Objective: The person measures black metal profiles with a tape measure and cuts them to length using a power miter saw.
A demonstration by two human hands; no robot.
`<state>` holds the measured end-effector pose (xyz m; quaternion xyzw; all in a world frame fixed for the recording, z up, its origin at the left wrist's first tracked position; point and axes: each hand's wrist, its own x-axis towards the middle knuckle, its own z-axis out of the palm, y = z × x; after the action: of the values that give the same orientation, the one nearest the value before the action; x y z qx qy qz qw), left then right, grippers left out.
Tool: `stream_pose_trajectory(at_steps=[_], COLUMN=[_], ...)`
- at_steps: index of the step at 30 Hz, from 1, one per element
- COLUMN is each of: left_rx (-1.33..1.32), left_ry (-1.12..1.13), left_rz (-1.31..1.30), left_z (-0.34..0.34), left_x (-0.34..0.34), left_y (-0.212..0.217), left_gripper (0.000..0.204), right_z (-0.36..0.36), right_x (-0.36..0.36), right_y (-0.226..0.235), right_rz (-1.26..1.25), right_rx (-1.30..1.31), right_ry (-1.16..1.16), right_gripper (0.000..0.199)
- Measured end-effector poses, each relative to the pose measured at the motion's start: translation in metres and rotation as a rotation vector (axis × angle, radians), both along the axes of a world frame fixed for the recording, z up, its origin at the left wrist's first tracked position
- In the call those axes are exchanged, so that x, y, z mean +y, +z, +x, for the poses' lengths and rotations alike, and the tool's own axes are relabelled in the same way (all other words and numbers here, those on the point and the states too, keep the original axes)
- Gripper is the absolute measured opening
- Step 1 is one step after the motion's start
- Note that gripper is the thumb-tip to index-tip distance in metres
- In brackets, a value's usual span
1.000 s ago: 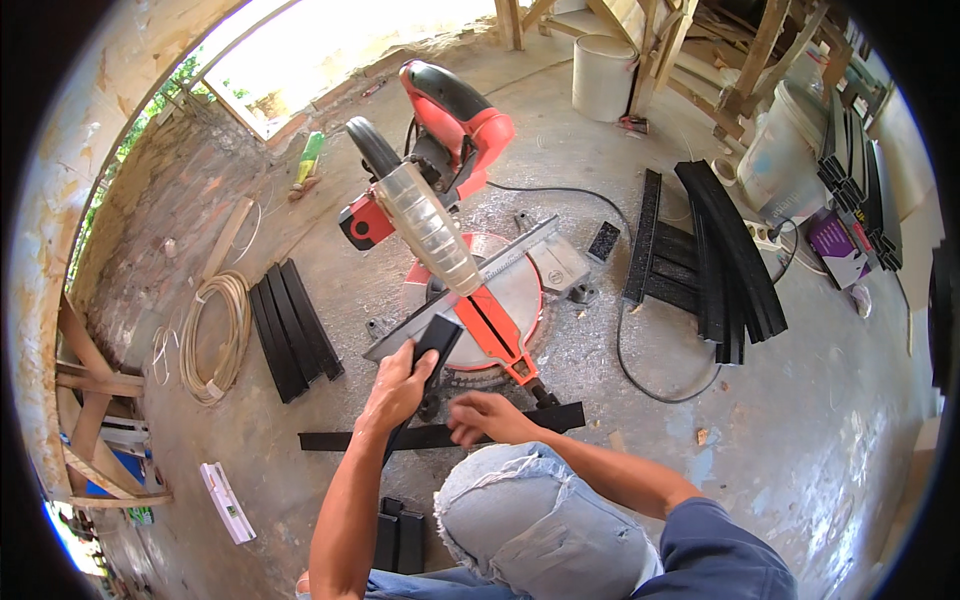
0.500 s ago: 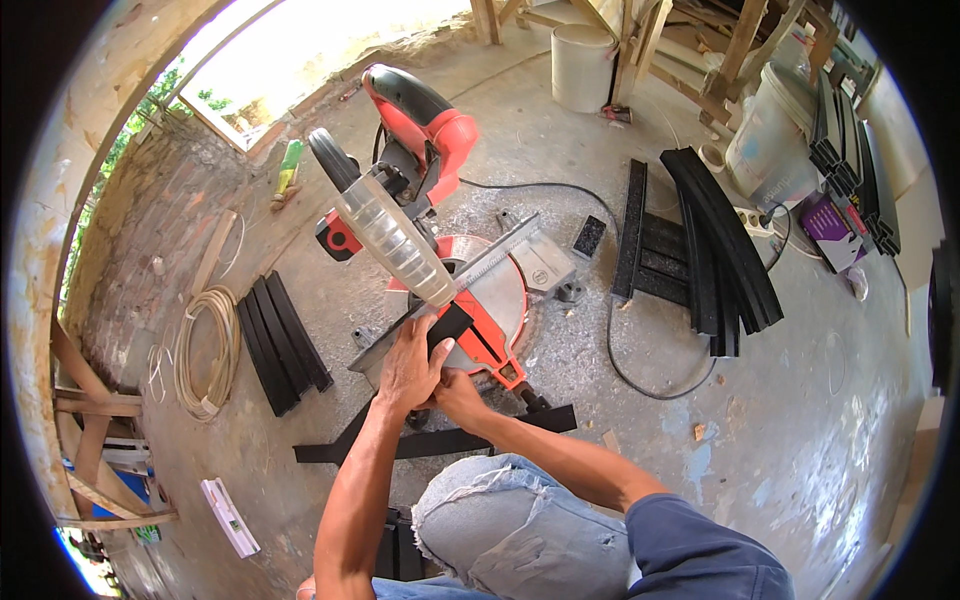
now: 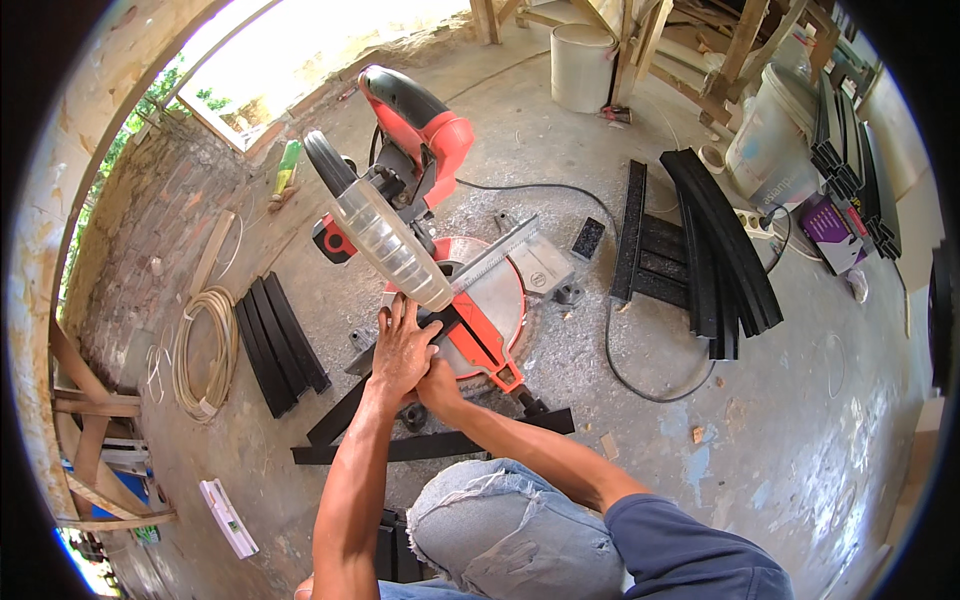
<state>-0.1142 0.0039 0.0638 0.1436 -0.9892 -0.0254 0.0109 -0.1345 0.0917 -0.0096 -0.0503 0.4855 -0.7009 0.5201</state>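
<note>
While a coil of pale hose [image 3: 205, 350] and a stack of short black profiles [image 3: 280, 345] lie at the far left on the dusty concrete floor [image 3: 780, 440], a crouching worker's hands have moved up from the long black strip [image 3: 440, 445] at the knees to the red miter saw [image 3: 420, 190]. The left hand [image 3: 403, 350] now presses flat, fingers spread, on the saw's round table just below the clear blade guard [image 3: 390, 245], so the work has shifted to the cutting position. The right hand [image 3: 437, 378] tucks in beneath it, its grip hidden. The raised blade head crowds the fingers. To the right, the saw's black power cord [image 3: 615, 350] loops past a heap of long black profiles [image 3: 720, 250].
</note>
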Motion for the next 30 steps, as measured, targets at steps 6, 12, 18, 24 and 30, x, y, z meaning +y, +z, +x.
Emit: stream_pose_trajectory(at_steps=[6, 12, 18, 24, 30], left_rx=[0.032, 0.111, 0.218, 0.292, 0.310], left_ry=[-0.042, 0.007, 0.103, 0.170, 0.168], left_rz=[0.130, 0.151, 0.138, 0.127, 0.132], left_z=[-0.005, 0.005, 0.008, -0.001, 0.004], left_x=[-0.011, -0.008, 0.003, 0.008, 0.004], left_y=[-0.018, -0.036, -0.045, -0.053, -0.062], left_gripper=[0.041, 0.037, 0.037, 0.042, 0.042], right_z=[-0.021, -0.108, -0.182, -0.237, -0.238], right_x=[0.005, 0.081, 0.062, -0.064, -0.048], right_y=[0.000, 0.129, 0.320, 0.353, 0.333], right_rz=[0.099, 0.090, -0.220, 0.455, 0.367], right_rx=[0.103, 0.738, 1.409, 1.952, 1.723], right_ry=[0.220, 0.627, -0.279, 0.005, 0.485], right_gripper=[0.027, 0.032, 0.033, 0.047, 0.048])
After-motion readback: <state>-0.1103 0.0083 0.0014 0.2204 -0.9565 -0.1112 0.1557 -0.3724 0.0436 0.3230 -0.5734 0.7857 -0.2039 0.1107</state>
